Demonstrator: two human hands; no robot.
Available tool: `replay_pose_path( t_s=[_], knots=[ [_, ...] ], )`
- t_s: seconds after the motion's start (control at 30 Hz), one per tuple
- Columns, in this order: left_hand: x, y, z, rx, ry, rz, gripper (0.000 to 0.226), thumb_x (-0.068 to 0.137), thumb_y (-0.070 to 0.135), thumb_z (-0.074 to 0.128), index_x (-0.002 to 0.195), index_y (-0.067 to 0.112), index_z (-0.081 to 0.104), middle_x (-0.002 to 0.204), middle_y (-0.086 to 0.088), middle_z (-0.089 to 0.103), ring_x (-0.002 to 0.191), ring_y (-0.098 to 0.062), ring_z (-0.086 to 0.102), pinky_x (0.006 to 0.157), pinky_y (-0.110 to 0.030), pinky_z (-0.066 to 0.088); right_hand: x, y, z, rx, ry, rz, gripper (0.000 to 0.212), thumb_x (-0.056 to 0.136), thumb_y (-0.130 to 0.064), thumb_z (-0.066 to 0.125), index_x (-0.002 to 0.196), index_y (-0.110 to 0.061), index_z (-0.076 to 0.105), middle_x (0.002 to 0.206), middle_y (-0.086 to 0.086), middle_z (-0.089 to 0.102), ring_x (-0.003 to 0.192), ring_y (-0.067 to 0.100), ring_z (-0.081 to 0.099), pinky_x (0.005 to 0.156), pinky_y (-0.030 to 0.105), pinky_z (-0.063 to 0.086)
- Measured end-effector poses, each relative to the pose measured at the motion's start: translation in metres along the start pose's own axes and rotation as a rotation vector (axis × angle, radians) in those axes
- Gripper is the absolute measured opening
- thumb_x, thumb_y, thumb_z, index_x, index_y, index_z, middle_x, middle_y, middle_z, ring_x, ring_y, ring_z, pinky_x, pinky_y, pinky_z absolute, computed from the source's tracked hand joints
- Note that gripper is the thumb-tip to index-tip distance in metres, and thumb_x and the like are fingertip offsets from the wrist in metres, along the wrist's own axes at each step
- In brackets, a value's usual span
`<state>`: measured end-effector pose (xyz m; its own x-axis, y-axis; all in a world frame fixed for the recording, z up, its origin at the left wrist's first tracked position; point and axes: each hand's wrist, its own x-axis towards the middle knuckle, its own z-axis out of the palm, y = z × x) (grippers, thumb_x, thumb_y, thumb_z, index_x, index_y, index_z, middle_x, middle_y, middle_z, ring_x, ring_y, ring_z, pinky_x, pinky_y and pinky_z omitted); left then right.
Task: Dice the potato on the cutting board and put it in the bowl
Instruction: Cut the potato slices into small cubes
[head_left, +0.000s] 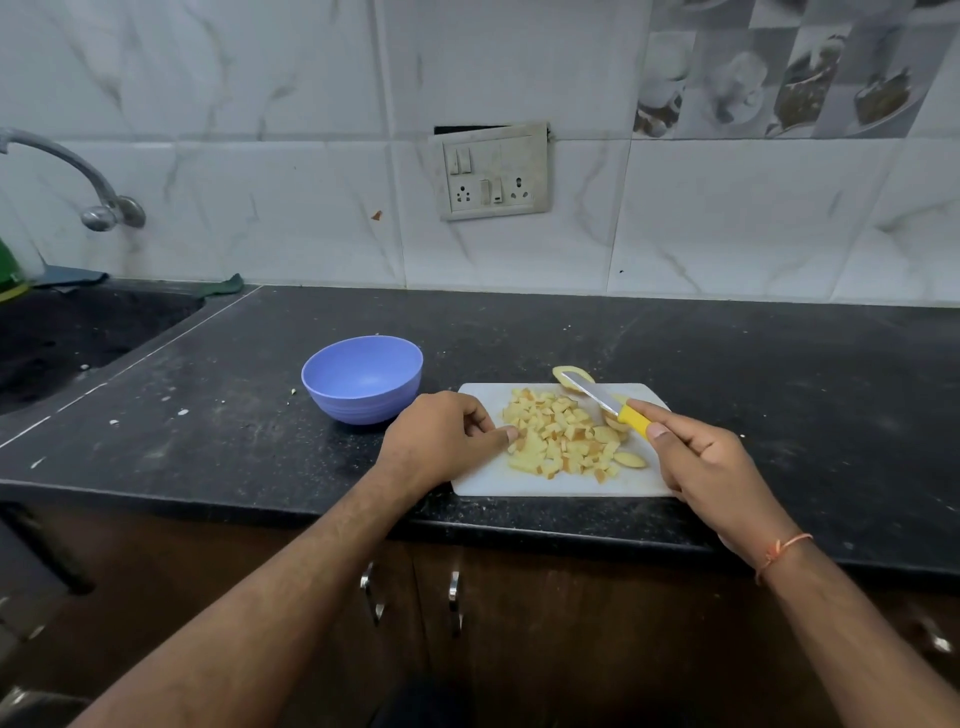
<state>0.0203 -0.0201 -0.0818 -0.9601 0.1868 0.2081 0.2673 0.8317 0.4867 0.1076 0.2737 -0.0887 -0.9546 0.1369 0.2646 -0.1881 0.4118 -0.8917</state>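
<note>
Diced potato (558, 434) is heaped mid cutting board (530, 480), so with the right hand (711, 462) gripping the yellow-handled knife (608, 402) and the left hand (447, 434) curled at the pile's left edge (pinching a cube, I think), I'd scrape the lot left into the empty purple bowl (362, 378).

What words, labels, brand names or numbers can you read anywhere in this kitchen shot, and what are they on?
None can be read.
Switch and socket plate: no legible marking.
Yellow-handled knife: no brand visible on blade or handle.
Blue bowl and white cutting board: plain, no print.
Picture tiles: images of cups and dishes, no lettering.
</note>
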Motion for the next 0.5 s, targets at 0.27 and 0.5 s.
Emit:
replay_pose_path(
  t_s=[0.27, 0.5],
  knots=[
    [0.009, -0.008, -0.024, -0.087, -0.049, 0.037, 0.048, 0.098, 0.060, 0.059, 0.083, 0.018, 0.077, 0.077, 0.007, 0.078, 0.066, -0.015, 0.069, 0.066, -0.036, 0.061, 0.002, 0.005, -0.001, 0.015, -0.007, 0.010, 0.034, 0.108, -0.027, 0.052, 0.134, -0.042, 0.067, 0.064, 0.004, 0.030, 0.061, 0.024, 0.026, 0.056, 0.031, 0.026],
    [0.008, -0.013, -0.037, 0.036, -0.332, 0.109, 0.005, 0.089, 0.036, 0.079, 0.089, 0.038, 0.084, 0.079, 0.022, 0.075, 0.077, -0.003, 0.069, 0.071, -0.027, 0.058, 0.003, 0.008, -0.001, 0.027, -0.002, 0.021, 0.033, 0.107, -0.029, 0.052, 0.134, -0.042, 0.067, 0.064, 0.004, 0.031, 0.061, 0.023, 0.027, 0.058, 0.032, 0.027]
  ],
)
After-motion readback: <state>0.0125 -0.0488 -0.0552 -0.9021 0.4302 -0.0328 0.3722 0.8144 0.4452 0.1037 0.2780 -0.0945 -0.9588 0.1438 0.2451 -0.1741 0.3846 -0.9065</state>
